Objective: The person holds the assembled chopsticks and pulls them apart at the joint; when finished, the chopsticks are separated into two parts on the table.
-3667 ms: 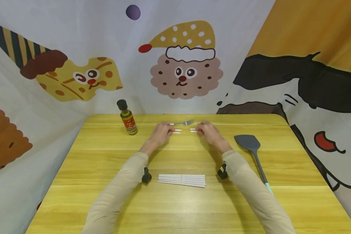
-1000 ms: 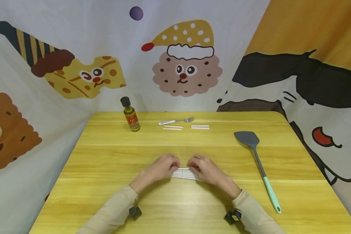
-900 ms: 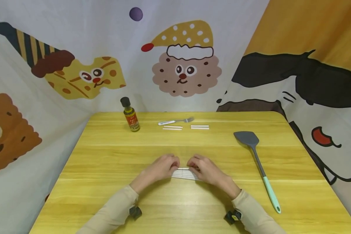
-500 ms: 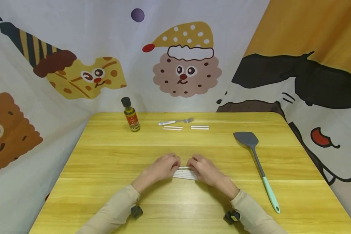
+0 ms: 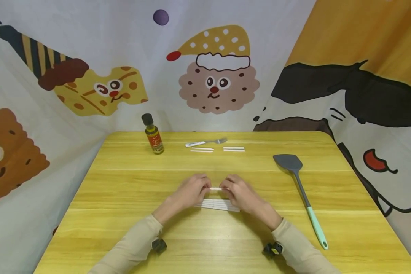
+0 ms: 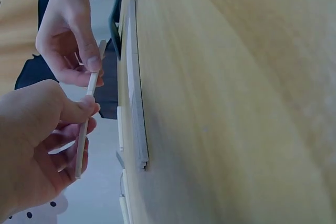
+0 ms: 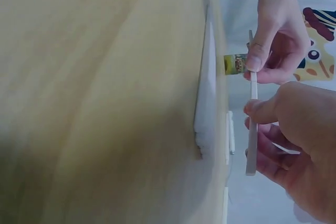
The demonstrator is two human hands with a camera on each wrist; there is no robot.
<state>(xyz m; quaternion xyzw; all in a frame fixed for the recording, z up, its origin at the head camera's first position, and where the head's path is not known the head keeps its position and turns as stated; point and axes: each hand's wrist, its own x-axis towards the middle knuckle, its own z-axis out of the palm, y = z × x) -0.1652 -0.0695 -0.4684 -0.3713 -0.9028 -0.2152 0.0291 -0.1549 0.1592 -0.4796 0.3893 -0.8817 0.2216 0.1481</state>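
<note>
Between both hands, a slim, square-sided white stick is held level above the table. My left hand pinches it toward its left end, thumb on one side and fingers curled behind. My right hand pinches it the same way on the right, leaving a short middle stretch bare. In the left wrist view the stick runs past both thumbs; its end pokes out below my right fingers in the right wrist view. Just under the hands, a flat row of several similar white sticks lies on the table, with a seam line near mid-length.
Farther back lie two short white pieces on the left and two more short pieces on the right. Behind them is a fork. An oil bottle stands back left; a grey spatula with mint handle lies right.
Both hands came back from the short pieces at the rear to the row of sticks. They have since lifted the rearmost stick off it, up and away.
</note>
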